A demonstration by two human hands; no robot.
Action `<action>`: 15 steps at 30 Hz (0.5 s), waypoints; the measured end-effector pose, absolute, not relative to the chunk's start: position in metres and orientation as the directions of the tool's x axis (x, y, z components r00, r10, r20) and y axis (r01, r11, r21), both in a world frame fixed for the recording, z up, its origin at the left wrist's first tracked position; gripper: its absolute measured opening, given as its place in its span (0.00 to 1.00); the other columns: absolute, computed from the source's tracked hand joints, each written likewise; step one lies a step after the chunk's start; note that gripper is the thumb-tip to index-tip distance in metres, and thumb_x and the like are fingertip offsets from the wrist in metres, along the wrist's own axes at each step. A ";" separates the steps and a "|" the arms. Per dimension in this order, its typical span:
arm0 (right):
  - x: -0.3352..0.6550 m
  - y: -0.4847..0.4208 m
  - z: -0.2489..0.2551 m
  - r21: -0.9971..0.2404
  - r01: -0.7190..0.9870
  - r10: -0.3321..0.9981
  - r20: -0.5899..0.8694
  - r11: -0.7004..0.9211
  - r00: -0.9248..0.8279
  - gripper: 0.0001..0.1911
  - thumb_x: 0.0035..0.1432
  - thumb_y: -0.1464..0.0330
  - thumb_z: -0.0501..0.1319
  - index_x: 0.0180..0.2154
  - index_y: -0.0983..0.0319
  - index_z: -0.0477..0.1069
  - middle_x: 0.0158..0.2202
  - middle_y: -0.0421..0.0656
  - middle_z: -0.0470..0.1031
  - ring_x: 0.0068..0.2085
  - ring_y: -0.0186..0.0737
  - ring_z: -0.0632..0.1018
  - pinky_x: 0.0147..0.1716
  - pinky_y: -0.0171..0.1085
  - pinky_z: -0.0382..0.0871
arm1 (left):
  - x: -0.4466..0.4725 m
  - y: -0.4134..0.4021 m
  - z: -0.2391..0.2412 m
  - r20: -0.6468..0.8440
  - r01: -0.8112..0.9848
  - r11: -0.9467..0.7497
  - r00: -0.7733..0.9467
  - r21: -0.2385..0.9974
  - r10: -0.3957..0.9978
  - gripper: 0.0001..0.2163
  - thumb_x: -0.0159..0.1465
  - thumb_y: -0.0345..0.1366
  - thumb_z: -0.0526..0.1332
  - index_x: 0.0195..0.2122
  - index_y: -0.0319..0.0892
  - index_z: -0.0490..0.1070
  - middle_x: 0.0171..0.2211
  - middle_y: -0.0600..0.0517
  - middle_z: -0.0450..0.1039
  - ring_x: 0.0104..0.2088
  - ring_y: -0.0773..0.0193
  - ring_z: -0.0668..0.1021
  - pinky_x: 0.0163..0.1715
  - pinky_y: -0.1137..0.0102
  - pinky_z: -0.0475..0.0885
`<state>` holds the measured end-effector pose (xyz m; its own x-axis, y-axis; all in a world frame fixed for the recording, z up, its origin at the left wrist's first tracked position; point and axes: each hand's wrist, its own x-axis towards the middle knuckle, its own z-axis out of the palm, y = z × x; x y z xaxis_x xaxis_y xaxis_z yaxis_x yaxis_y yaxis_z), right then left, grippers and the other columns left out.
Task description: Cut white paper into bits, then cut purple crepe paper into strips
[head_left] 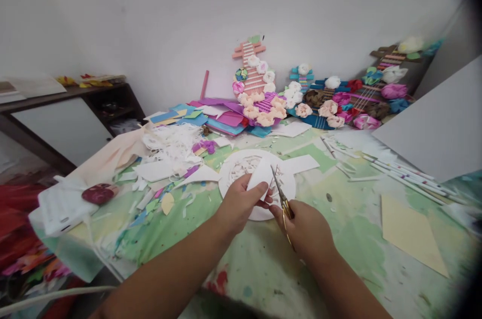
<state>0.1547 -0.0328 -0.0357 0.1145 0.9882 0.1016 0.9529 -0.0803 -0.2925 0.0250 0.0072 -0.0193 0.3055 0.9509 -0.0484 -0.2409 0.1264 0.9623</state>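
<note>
Here's the left hand (238, 203), thumb on top, fingers closed on a folded-looking white paper (260, 178), held right over the white disc (225, 186). And across from it, the right hand (311, 231) has its fingers wrapped round the gold handles of the scissors (285, 207), blades angled up and to the left, tips right by the paper's right edge. Whether steel meets paper, I cannot tell from here. The hands are close together, fingertips almost meeting below the paper.

Under all this, small white scraps (241, 164) lie scattered over the disc. A white strip (303, 163) lies at the disc's upper right, and a pointed white piece (203, 174) comes up to its left rim. All of it sits on a green, paint-stained cloth (354, 238).

Over on the right, a yellow sheet (408, 231) lies flat, with thin white sticks (408, 178) fanned out beyond it. On the left there's a tangle of white string (175, 141), and nearer the edge a dark red pouch-like item (100, 193) on a white box (62, 206). At the back, coloured sheets (226, 116) are heaped beside a flower-covered pink guitar shape (250, 75) leaning against the wall (169, 23).
</note>
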 end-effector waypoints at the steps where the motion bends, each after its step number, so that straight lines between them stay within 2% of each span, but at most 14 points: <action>1: 0.154 -0.033 -0.037 -0.298 0.952 0.988 0.110 -0.070 0.107 0.23 0.50 0.52 0.41 0.17 0.61 0.58 0.18 0.41 0.64 0.20 0.32 0.61 0.18 0.32 0.45 | 0.024 0.008 -0.019 -0.040 -0.251 0.123 0.312 0.960 0.949 0.07 0.52 0.35 0.55 0.30 0.37 0.63 0.23 0.53 0.65 0.22 0.71 0.69 0.25 0.70 0.68; 5: 0.152 -0.034 -0.042 -0.337 0.942 0.984 0.165 -0.008 0.067 0.19 0.52 0.57 0.42 0.18 0.61 0.55 0.17 0.40 0.62 0.20 0.32 0.61 0.19 0.31 0.48 | 0.021 0.008 -0.017 -0.011 -0.247 0.101 0.343 0.964 0.939 0.07 0.51 0.33 0.56 0.30 0.36 0.62 0.23 0.53 0.66 0.21 0.71 0.70 0.23 0.72 0.68; 8: 0.151 -0.034 -0.041 -0.452 0.892 0.990 0.132 0.016 0.050 0.18 0.52 0.57 0.44 0.18 0.61 0.53 0.17 0.38 0.61 0.20 0.31 0.61 0.19 0.31 0.50 | 0.019 0.007 -0.014 0.000 -0.268 0.099 0.347 0.958 0.938 0.07 0.51 0.33 0.56 0.30 0.37 0.61 0.23 0.53 0.67 0.20 0.71 0.70 0.21 0.73 0.67; 12: 0.155 -0.035 -0.039 -0.550 0.834 0.994 0.056 -0.046 0.092 0.16 0.48 0.56 0.47 0.19 0.61 0.53 0.18 0.38 0.61 0.20 0.31 0.62 0.19 0.31 0.52 | 0.014 0.011 -0.010 0.012 -0.345 0.061 0.206 0.937 0.978 0.07 0.51 0.33 0.55 0.30 0.38 0.59 0.22 0.54 0.65 0.19 0.72 0.69 0.19 0.75 0.66; 15: 0.158 -0.034 -0.040 -0.667 0.745 0.995 0.071 -0.007 0.072 0.15 0.48 0.56 0.48 0.22 0.61 0.55 0.20 0.38 0.62 0.22 0.32 0.63 0.21 0.32 0.55 | 0.012 0.015 -0.010 -0.008 -0.341 0.055 0.136 0.938 0.991 0.07 0.50 0.33 0.55 0.29 0.38 0.59 0.22 0.54 0.65 0.19 0.72 0.69 0.18 0.76 0.65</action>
